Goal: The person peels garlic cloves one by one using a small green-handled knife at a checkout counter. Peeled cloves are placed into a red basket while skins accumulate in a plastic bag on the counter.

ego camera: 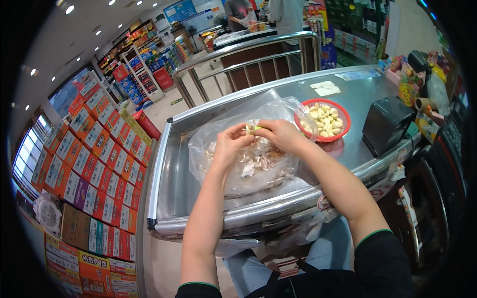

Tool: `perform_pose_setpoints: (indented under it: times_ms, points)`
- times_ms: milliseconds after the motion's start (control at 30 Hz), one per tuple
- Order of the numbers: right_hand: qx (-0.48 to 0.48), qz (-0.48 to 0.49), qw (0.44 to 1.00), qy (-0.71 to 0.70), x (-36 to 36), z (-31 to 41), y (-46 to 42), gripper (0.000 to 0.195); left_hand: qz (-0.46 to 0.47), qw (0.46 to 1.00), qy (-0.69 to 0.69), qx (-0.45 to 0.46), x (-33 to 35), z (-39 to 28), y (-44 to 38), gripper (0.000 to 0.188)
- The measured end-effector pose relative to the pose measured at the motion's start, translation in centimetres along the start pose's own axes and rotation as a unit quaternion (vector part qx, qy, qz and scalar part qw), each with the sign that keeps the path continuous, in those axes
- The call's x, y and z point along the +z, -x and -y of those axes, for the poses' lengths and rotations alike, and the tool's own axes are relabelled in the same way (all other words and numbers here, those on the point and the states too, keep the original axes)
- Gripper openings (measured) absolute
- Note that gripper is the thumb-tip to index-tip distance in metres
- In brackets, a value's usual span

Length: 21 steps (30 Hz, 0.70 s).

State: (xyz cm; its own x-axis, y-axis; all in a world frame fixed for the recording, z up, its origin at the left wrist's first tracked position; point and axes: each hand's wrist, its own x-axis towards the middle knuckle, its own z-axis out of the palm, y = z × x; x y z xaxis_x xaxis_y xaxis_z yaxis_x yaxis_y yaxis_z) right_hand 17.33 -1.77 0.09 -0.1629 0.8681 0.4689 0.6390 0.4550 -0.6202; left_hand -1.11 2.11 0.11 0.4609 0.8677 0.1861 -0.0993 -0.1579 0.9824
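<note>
My left hand (234, 140) holds a garlic clove (249, 129) between thumb and fingers. My right hand (277, 134) meets it there, gripping a small tool with a yellow-green handle (258, 128); its blade cannot be made out. Both hands are above a clear plastic bag (208, 177) that lies spread on the metal counter (179, 193). Papery garlic skins (257, 160) fill the bag's middle. To the right of the bag, partly under its edge, a red plastic basket (347, 124) holds many peeled garlic cloves (325, 119).
A black device (387, 124) stands right of the basket. A white paper (325, 88) lies farther back on the counter. Beyond is a steel railing (246, 56), with a person in grey (236, 15) and another person (287, 16) behind it. Stacked cartons (93, 160) line the left.
</note>
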Motion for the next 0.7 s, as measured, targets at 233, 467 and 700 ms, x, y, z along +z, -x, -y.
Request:
perform_pose_setpoints:
  times_ms: [233,467,700]
  points:
    - [-0.001,-0.007,1.0,0.021,-0.11,0.26,0.2,0.03,0.028,0.999,0.026,-0.025,-0.43,-0.16,-0.06,0.042]
    - [0.0,0.012,1.0,0.004,-0.4,-0.04,0.15,0.029,0.043,0.999,0.004,-0.03,-0.49,-0.94,0.29,0.04]
    - [0.015,0.011,1.0,-0.008,-0.39,-0.15,0.11,0.032,0.034,0.999,0.005,-0.021,-0.28,-0.97,0.29,0.04]
